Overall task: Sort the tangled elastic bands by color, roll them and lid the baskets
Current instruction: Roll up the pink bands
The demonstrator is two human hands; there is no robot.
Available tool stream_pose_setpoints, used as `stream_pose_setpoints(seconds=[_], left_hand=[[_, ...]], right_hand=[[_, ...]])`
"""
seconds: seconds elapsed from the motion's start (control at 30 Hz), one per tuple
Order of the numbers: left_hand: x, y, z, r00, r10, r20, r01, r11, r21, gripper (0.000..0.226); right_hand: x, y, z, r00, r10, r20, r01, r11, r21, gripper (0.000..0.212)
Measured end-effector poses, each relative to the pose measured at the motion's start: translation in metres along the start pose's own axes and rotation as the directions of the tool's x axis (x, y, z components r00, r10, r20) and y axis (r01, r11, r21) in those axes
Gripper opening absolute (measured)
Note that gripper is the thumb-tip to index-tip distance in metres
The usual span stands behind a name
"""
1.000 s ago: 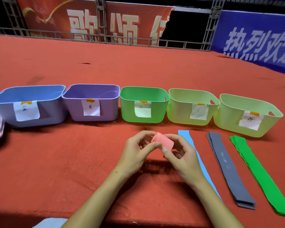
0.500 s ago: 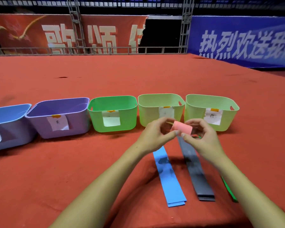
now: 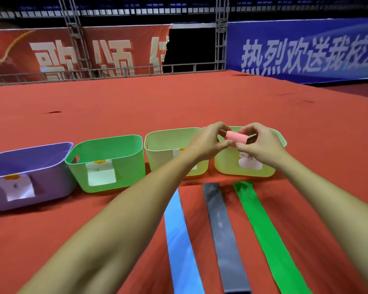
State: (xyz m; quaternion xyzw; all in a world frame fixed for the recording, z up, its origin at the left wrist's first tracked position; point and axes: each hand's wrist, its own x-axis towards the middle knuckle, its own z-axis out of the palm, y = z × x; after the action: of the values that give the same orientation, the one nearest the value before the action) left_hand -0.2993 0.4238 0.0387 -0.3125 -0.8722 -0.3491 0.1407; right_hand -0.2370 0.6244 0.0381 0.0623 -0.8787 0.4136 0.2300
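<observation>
A rolled pink band is held up over the rightmost pale green basket. My left hand pinches its left end and my right hand pinches its right end. On the red cloth in front of the baskets lie three flat bands side by side: a blue band, a dark grey band and a green band. To the left stand another pale green basket, a bright green basket and a purple basket, each with a paper label.
The baskets form a row across the red-covered platform. A metal railing and red and blue banners run along the far edge. The platform's right edge drops off at the upper right.
Both hands have lifted the pink roll forward and to the right, from in front of the baskets to above the rightmost one. The view has swung right, so the blue basket is out of sight.
</observation>
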Motion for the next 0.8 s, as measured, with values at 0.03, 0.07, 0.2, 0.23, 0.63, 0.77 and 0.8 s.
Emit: stream_pose_setpoints(seconds=[0.03,0.07,0.2,0.23,0.63,0.77,0.8], left_hand=[[0.011,-0.002,0.003,1.0,-0.004,0.001,0.004,1.0,0.02,0.039],[0.022,-0.004,0.006,1.0,-0.01,0.003,0.01,0.999,0.044,0.038],[0.053,-0.017,0.022,0.997,-0.056,0.043,0.05,0.989,0.14,0.034],[0.058,-0.021,0.027,0.996,-0.072,0.056,0.062,0.987,0.15,0.034],[0.082,-0.037,0.049,0.952,-0.126,0.28,0.005,0.919,0.395,0.03],[0.077,-0.038,0.051,0.932,-0.144,0.334,-0.019,0.898,0.44,0.047],[0.076,-0.038,0.05,0.934,-0.143,0.328,-0.023,0.892,0.452,0.047]], right_hand=[[0.011,0.005,-0.002,1.0,-0.005,-0.001,0.005,0.999,-0.035,0.038],[0.022,0.01,-0.004,1.0,-0.006,0.005,0.007,0.998,-0.063,0.038],[0.051,0.027,-0.003,0.997,0.024,0.075,-0.015,0.992,-0.126,0.038],[0.058,0.032,-0.002,0.995,0.031,0.09,-0.018,0.99,-0.14,0.039],[0.101,0.069,0.001,0.855,0.292,0.428,-0.217,0.952,-0.215,0.02],[0.107,0.072,0.003,0.794,0.353,0.495,-0.226,0.927,-0.299,0.013],[0.108,0.072,0.003,0.79,0.353,0.501,-0.233,0.929,-0.286,0.013]])
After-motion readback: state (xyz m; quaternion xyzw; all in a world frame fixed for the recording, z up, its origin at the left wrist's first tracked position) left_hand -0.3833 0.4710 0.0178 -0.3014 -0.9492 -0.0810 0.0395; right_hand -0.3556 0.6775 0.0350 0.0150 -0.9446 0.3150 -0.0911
